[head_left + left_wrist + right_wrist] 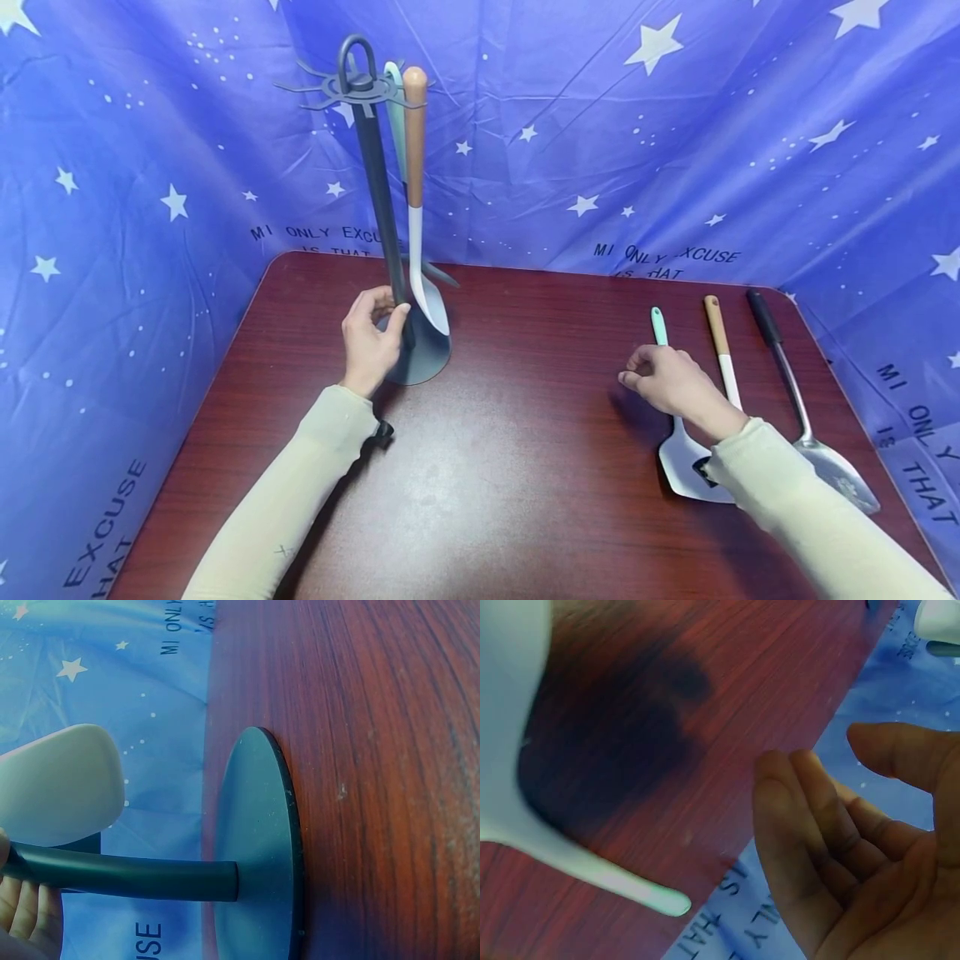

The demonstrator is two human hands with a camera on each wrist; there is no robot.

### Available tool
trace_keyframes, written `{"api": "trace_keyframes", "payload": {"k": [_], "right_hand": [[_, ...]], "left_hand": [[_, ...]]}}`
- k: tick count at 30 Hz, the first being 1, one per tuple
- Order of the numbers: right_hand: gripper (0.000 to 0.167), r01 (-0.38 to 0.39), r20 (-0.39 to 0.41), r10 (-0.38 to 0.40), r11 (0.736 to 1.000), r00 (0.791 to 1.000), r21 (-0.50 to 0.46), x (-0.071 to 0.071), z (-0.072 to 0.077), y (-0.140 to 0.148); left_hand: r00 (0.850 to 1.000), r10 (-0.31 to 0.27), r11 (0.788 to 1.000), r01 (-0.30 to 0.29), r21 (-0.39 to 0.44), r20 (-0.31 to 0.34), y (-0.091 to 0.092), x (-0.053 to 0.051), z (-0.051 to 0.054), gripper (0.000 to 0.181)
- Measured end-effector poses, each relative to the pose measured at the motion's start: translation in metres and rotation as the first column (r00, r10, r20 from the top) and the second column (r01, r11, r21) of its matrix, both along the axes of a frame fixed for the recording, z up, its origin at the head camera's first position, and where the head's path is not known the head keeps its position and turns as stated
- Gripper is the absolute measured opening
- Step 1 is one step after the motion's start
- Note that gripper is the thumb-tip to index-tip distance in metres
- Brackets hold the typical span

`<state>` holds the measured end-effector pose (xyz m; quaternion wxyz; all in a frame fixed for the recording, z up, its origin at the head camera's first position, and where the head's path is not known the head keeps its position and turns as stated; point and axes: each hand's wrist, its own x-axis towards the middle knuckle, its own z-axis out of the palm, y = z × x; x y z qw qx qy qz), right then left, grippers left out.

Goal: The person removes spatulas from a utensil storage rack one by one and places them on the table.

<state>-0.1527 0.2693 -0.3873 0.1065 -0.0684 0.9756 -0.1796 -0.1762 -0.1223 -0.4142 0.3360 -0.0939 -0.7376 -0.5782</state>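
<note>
A dark grey utensil stand (pixel 382 200) with a ring of hooks on top stands at the table's left rear. My left hand (pixel 371 342) grips its pole low down, just above the round base (pixel 259 810). From the hooks hang a white utensil with a wooden handle (pixel 416 142) and, mostly hidden behind it, one with a mint handle (pixel 396 108). On the right, my right hand (pixel 678 383) hovers over a white spatula with a mint handle (pixel 686 471). Its fingers are loosely bent, thumb apart, and nothing is between them in the right wrist view.
Right of the mint spatula lie a utensil with a wooden handle and white shaft (pixel 717 329), its lower end hidden by my arm, and a metal turner (pixel 791 383) with a black handle. A blue starry curtain (pixel 517 192) surrounds the dark red wooden table (pixel 510 417).
</note>
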Motion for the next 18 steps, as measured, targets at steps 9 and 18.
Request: {"api": "trace_keyframes", "payload": {"k": [9, 18], "right_hand": [[0.011, -0.064, -0.089, 0.055, 0.993, 0.995, -0.101, -0.009, 0.001, -0.034], [0.008, -0.104, -0.184, 0.076, 0.983, 0.980, -0.148, -0.013, 0.002, -0.057]], "left_hand": [[1.000, -0.003, 1.000, 0.003, -0.005, -0.007, -0.006, 0.001, 0.000, 0.017], [1.000, -0.002, 1.000, 0.002, -0.006, 0.002, -0.004, 0.000, -0.001, 0.017]]}}
